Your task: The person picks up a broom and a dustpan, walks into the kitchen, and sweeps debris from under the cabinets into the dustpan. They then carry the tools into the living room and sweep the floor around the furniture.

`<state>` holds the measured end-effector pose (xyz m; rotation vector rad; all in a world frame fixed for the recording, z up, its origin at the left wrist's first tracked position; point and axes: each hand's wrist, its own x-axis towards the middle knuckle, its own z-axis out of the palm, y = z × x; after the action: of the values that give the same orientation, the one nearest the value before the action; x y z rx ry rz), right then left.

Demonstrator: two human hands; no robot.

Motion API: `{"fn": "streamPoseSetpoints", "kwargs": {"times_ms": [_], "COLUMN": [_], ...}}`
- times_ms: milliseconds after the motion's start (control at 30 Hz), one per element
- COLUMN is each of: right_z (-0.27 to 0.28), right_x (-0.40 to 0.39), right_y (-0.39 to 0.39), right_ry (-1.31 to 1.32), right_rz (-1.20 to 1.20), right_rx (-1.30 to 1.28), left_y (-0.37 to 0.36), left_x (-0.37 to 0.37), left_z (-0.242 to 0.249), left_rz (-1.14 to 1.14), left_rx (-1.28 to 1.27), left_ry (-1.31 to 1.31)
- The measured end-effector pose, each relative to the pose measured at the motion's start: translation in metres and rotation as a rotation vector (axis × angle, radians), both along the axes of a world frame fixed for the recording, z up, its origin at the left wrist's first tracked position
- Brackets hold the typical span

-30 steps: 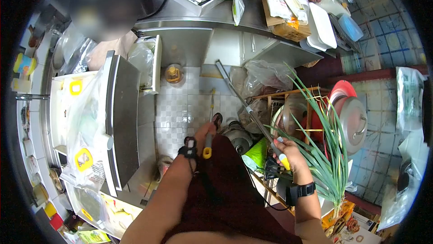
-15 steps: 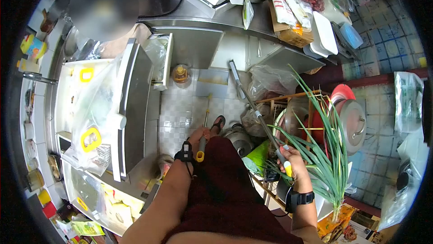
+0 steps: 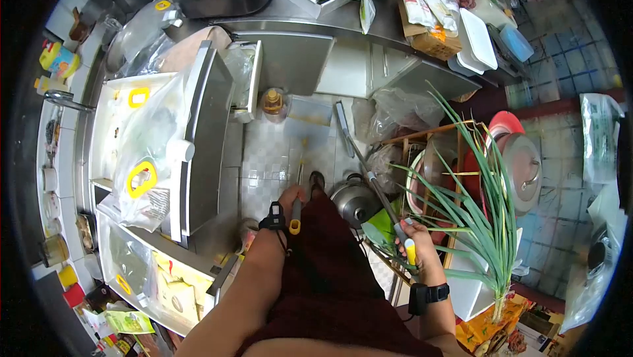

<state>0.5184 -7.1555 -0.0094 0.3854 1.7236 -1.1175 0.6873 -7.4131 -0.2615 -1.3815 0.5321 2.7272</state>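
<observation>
My left hand (image 3: 291, 198) is closed around the grey, yellow-ended handle of a long-handled dustpan (image 3: 310, 113), whose grey pan lies on the tiled floor ahead. In my right hand (image 3: 417, 243) is the grey pole of a broom (image 3: 372, 179), with a yellow tip below my fist. Its narrow grey head rests on the floor, right of the pan and apart from it. Beside the pole sits a lidded metal pot (image 3: 356, 204). Long green onions (image 3: 484, 225) stand close to my right hand. Fine debris on the floor is too small to make out.
A bottle of yellow liquid (image 3: 273, 102) stands on the floor by an open drawer (image 3: 249, 80). Left are open white drawers with yellow-handled plastic bags (image 3: 142, 179). A wooden rack (image 3: 428, 134), clear plastic bags (image 3: 405, 113) and a large lidded pot (image 3: 521, 165) crowd the right.
The broom head has come a little nearer to me and towards the pan. My view has shifted slightly, and both hands keep their holds.
</observation>
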Motion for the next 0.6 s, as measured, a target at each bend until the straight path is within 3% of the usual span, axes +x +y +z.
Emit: {"fn": "streamPoseSetpoints", "kwargs": {"times_ms": [167,433,533,567,600], "right_z": [-0.003,-0.024,-0.018,-0.018,-0.02], "right_x": [0.006,0.011,0.014,0.015,0.017], "right_y": [0.004,0.008,0.015,0.021,0.028], "right_ry": [-0.043,-0.099,-0.086,-0.081,-0.082], "right_rz": [-0.045,-0.103,-0.059,-0.041,-0.026], "right_rx": [0.005,0.027,0.034,-0.006,-0.022], "left_y": [0.011,0.033,0.04,0.045,0.051], "left_x": [0.006,0.01,0.012,0.022,0.027], "left_z": [-0.043,-0.017,-0.043,-0.042,-0.027], "left_rz": [0.044,0.018,0.195,0.061,0.104], "left_rx": [0.17,-0.017,0.319,0.133,0.207], "left_ry": [-0.019,-0.151,0.101,-0.047,-0.074]}}
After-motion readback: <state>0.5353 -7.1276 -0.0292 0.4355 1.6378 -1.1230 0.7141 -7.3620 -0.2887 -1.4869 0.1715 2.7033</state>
